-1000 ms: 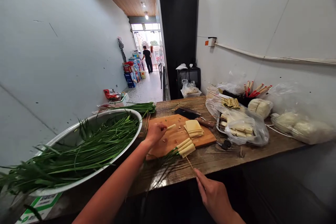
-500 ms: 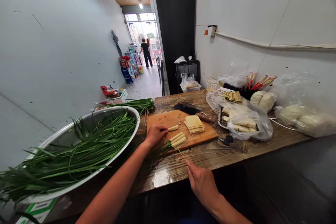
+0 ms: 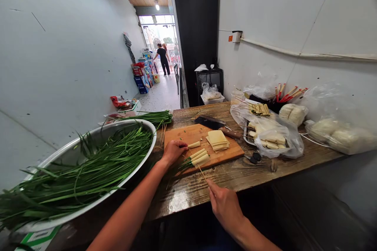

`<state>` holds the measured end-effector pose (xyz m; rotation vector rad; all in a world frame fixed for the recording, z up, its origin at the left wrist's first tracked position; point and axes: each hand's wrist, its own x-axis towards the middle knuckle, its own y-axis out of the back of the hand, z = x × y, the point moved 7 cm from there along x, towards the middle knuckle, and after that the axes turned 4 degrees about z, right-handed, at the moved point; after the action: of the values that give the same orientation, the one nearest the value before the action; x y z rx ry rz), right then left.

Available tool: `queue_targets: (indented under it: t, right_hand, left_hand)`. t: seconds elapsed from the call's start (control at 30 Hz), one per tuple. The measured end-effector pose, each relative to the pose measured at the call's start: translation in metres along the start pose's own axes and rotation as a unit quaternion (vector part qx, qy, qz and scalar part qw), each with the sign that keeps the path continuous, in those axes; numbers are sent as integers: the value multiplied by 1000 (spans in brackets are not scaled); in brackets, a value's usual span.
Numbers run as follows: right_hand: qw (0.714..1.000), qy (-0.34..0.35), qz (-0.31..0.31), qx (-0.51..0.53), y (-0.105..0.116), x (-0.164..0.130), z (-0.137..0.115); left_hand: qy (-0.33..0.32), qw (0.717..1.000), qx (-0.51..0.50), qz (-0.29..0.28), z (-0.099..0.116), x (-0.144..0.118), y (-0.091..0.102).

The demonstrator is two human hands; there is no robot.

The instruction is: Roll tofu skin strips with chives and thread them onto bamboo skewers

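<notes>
One head-worn camera looks forward and down, close over the wooden counter (image 3: 250, 176).

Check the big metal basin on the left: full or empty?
Full. The metal basin is heaped with long green chives, their tips spilling over its near rim.

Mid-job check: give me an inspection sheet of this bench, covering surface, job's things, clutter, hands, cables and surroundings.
Surface: worn wooden table, wet sheen near the front edge.
Job's things: rolled tofu-skin pieces with chives on a skewer; loose roll; cutting board; stacked tofu sheets; cleaver.
Clutter: metal basin of chives; bagged tray of skewers; bagged dough; chopsticks.
Hands: left hand rests on the board by the loose roll; right hand pinches the skewer's end.
Cables: white conduit on the wall from a socket.
Surroundings: corridor, stacked boxes, two people at the doorway.
</notes>
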<state>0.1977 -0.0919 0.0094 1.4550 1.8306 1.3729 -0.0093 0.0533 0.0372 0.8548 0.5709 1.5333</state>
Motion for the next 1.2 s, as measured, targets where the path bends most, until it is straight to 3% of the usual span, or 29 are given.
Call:
queue_targets:
  t: [0.4,1.2]
  right_hand:
    - [999,20,37,23,6,-1,-6]
    - [1000,7,-4,3,-3,9,-9]
  left_hand:
    - [1,1000,1,4,1,-2,0]
    - [-20,999,37,-3,12,-5,4]
